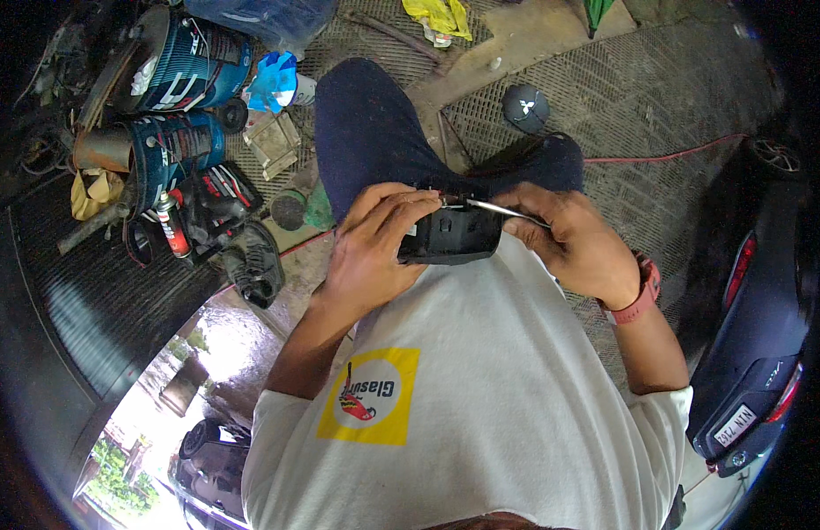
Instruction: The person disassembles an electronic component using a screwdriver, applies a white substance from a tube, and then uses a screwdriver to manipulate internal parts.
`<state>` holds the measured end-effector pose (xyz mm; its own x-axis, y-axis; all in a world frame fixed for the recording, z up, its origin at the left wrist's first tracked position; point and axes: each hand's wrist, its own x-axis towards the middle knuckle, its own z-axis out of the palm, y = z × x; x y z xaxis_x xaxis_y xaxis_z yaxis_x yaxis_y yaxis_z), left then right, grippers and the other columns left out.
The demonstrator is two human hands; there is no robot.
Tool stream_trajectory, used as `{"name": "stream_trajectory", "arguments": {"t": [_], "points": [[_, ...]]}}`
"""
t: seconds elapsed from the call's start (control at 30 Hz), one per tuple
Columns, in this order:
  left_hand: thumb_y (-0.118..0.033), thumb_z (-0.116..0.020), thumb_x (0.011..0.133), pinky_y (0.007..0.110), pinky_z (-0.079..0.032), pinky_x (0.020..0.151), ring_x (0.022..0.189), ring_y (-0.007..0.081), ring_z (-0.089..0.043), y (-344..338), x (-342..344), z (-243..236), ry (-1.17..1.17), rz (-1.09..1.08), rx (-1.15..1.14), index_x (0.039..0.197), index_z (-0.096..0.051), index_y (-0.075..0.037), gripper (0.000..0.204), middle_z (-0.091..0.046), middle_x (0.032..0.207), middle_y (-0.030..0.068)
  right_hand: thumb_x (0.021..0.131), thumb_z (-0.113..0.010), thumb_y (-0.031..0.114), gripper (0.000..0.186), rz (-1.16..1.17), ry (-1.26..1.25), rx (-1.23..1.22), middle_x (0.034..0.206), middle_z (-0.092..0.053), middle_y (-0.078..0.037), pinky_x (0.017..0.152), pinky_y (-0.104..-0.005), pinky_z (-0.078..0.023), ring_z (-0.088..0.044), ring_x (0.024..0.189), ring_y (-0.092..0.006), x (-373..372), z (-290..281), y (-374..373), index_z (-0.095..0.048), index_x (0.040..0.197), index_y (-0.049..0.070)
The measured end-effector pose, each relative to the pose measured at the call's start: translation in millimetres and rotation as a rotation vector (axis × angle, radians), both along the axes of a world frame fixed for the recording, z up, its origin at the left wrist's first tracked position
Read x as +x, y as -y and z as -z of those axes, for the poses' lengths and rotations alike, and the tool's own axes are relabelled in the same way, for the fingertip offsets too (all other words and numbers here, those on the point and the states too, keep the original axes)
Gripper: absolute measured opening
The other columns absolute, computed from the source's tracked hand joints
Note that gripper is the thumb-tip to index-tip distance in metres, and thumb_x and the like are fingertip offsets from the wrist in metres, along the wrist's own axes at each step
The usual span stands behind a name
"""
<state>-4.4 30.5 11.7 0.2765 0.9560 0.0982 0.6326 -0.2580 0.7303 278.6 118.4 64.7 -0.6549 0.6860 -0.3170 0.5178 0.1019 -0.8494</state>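
Note:
In my lap sits a black plastic housing (454,237), box-shaped with an opening along its far edge. My left hand (379,231) is closed round its left end, fingers bent over the top. A thin, flat metal tool (496,209) lies in the grip of my right hand (576,237), between thumb and fingers. The tool's far end reaches the opening at the housing's upper edge; what it touches inside is too dark to make out. A red watch (641,291) is on my right wrist.
To the left stand blue buckets (176,148), a red spray can (172,225) and black shoes (253,265). A dark cap (525,108) lies on the textured floor ahead, near a red hose (666,157). A dark car (750,353) is parked at the right.

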Motion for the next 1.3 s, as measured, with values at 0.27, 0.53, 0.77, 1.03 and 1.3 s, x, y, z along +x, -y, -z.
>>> {"name": "stream_trajectory", "arguments": {"t": [0.27,0.53,0.77,1.03,1.3], "points": [[-0.010,-0.097,0.072,0.045,-0.060,0.108,0.125,0.0348,-0.073,-5.4,2.0,-6.1,0.004,0.048,-0.021,0.127,-0.074,-0.007,0.060,-0.082,0.134,0.0096,0.102,-0.078,0.022,0.016,-0.252,0.080,0.053,0.090,-0.077,-0.019,0.076,-0.0519,-0.057,-0.075,0.088,-0.0430,-6.7,6.0,-41.2,-0.081,0.101,0.007],[-0.041,-0.103,0.063,0.047,-0.056,0.111,0.131,0.0331,-0.068,-3.8,0.3,-7.0,0.039,0.086,-0.080,0.130,-0.070,-0.008,0.081,-0.078,0.133,0.0071,0.100,-0.077,0.026,0.019,-0.425,0.124,0.124,0.092,-0.079,-0.018,0.080,-0.0546,-0.059,-0.077,0.092,-0.0431,-21.6,4.4,-59.9,-0.083,0.102,0.007],[-0.040,-0.105,0.065,0.046,-0.057,0.109,0.129,0.0308,-0.069,-2.8,2.5,0.8,0.053,0.080,-0.073,0.126,-0.071,-0.011,0.076,-0.079,0.132,0.0054,0.100,-0.080,0.025,0.017,-0.591,0.273,0.150,0.094,-0.079,-0.015,0.084,-0.0503,-0.057,-0.076,0.096,-0.0396,-40.0,-12.0,-72.2,-0.082,0.101,0.009],[-0.038,-0.109,0.063,0.047,-0.059,0.105,0.123,0.0328,-0.072,-5.2,5.0,6.4,0.084,0.103,-0.041,0.123,-0.071,-0.010,0.076,-0.081,0.128,0.0063,0.092,-0.083,0.027,0.016,-0.740,0.244,0.345,0.092,-0.078,-0.012,0.088,-0.0526,-0.057,-0.075,0.101,-0.0383,-57.6,-1.5,-78.0,-0.083,0.099,0.012],[-0.035,-0.106,0.065,0.046,-0.057,0.104,0.121,0.0315,-0.070,-3.3,9.8,12.5,0.164,0.072,-0.056,0.121,-0.074,-0.013,0.068,-0.077,0.117,0.0087,0.088,-0.083,0.030,0.022,-0.995,0.409,0.166,0.096,-0.080,-0.013,0.087,-0.0530,-0.058,-0.077,0.097,-0.0387,-87.9,2.8,-96.9,-0.084,0.101,0.012]]}}
